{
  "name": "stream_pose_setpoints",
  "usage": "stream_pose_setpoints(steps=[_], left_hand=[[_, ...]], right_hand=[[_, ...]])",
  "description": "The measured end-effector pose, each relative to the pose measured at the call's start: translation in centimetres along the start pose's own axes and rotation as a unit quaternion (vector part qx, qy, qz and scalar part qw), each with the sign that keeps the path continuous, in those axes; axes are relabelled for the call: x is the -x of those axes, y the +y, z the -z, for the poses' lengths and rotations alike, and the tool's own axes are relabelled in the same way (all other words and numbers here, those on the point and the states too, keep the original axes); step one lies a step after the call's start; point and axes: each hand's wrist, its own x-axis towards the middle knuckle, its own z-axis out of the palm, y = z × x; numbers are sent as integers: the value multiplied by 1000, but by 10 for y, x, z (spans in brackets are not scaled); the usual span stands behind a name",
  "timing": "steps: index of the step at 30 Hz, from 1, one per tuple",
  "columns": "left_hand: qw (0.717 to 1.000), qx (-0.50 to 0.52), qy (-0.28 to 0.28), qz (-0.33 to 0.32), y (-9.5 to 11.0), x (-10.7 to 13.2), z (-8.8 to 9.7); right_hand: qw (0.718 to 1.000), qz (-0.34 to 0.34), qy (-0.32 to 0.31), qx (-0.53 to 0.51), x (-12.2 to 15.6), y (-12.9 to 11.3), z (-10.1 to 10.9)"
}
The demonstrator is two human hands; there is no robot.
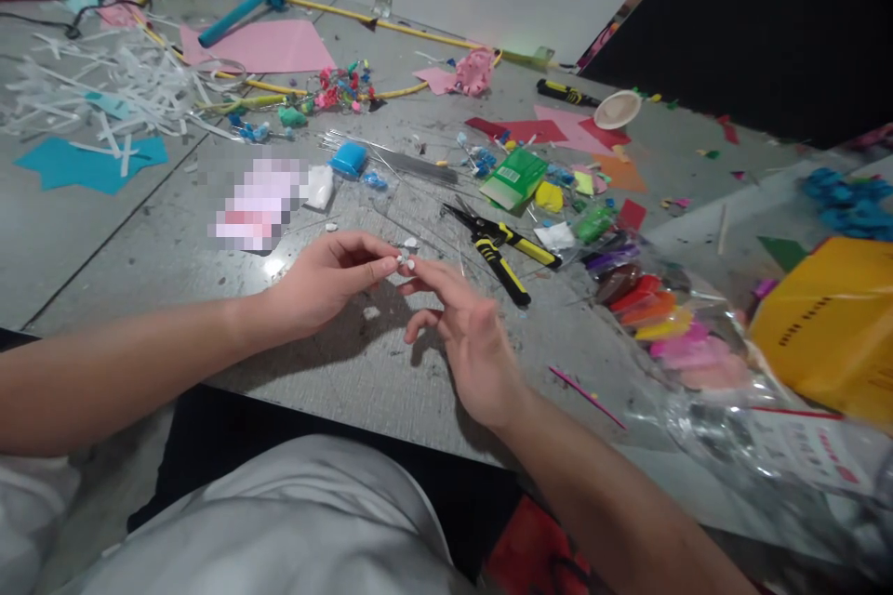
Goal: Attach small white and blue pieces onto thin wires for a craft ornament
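Low over the middle of the grey table [335, 390], my left hand [317, 284] pinches a small white piece with petal-like lobes [406, 260] between thumb and forefinger; it looks like a clay flower. My right hand [474, 344] comes in from the other side. Its forefinger tip meets the white piece, while its other fingers are spread and loosely bent. A white crumb [330, 227] lies just beyond my left hand. Past my fingers sit a white clay pack [319, 188] and a blue clay pack [347, 160]. Pliers with black and yellow handles [503, 265] rest beyond my right hand.
Bagged coloured clay [648, 307] and a yellow packet [830, 325] crowd the right side. A pink stick [587, 397] lies near my right forearm. Thin metal wires [411, 165], a green packet [514, 178], white paper strips [104, 93] and pink paper [279, 46] are farther back.
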Motion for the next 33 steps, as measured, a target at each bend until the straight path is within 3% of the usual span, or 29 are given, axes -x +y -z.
stream_pose_setpoints(steps=[6, 33], left_hand=[[1000, -11, -1, -21, -1, 2, -3], [999, 48, -19, -2, -1, 3, -8]], right_hand=[[1000, -7, -18, 2, -1, 0, -1], [999, -2, -44, -5, 1, -1, -3]])
